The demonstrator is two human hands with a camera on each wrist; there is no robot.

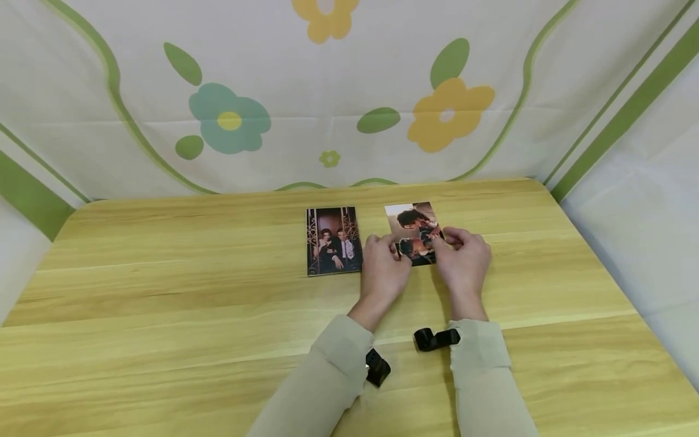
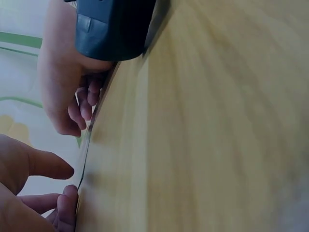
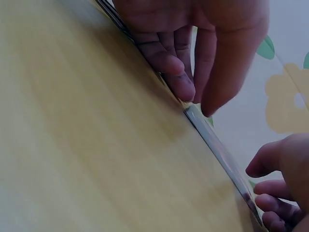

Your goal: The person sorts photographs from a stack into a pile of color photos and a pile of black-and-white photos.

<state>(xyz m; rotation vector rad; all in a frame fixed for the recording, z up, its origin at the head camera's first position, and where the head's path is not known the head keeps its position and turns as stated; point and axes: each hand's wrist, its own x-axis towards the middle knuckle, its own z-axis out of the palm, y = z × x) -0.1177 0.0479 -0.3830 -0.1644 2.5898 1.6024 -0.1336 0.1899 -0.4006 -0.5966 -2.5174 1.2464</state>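
A photo print (image 1: 417,221) of two people lies flat on the wooden table, toward the back. My left hand (image 1: 384,264) is at its lower left corner, with loosely bent fingers along the edge. Over on the right side, my right hand (image 1: 464,258) has its thumb above the print and its fingers by the edge. In the wrist views a gap shows between thumb and fingers of the left hand (image 3: 186,53) and the right hand (image 3: 285,179). Just left of my left hand lies a thin stack of photos (image 1: 334,241), a couple in dark clothes on top.
The wooden table (image 1: 180,315) ends at a white cloth (image 1: 327,91) printed with flowers, which hangs behind and beside it. A black wrist camera (image 1: 377,368) sits at the left cuff, and another black wrist camera (image 1: 435,339) at the right cuff.
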